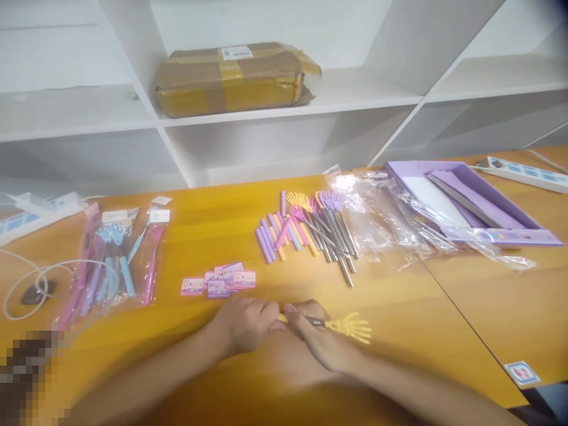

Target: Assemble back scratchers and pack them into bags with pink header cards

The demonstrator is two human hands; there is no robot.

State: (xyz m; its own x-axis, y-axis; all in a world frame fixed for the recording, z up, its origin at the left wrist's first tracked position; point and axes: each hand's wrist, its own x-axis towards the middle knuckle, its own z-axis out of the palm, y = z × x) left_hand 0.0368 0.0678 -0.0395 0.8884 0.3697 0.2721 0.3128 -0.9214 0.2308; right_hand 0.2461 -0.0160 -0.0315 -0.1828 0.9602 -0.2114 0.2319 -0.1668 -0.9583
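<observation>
Both my hands meet low on the wooden table (399, 307), gripping one yellow hand-shaped back scratcher (352, 326). My left hand (244, 322) is closed on its handle end. My right hand (317, 334) is closed on the shaft, and the yellow claw head sticks out to the right. Beyond my hands lies a loose pile of pastel back scratchers (306, 234) with metal shafts. Small pink and purple label cards (219, 281) lie just beyond my left hand.
Bagged back scratchers (115, 260) lie at the left, empty clear bags (386, 216) right of the pile. A purple box (470, 201) sits far right. Power strips (528, 171) and a white cable (26, 278) lie at the edges. A taped parcel (231, 77) rests on white shelves.
</observation>
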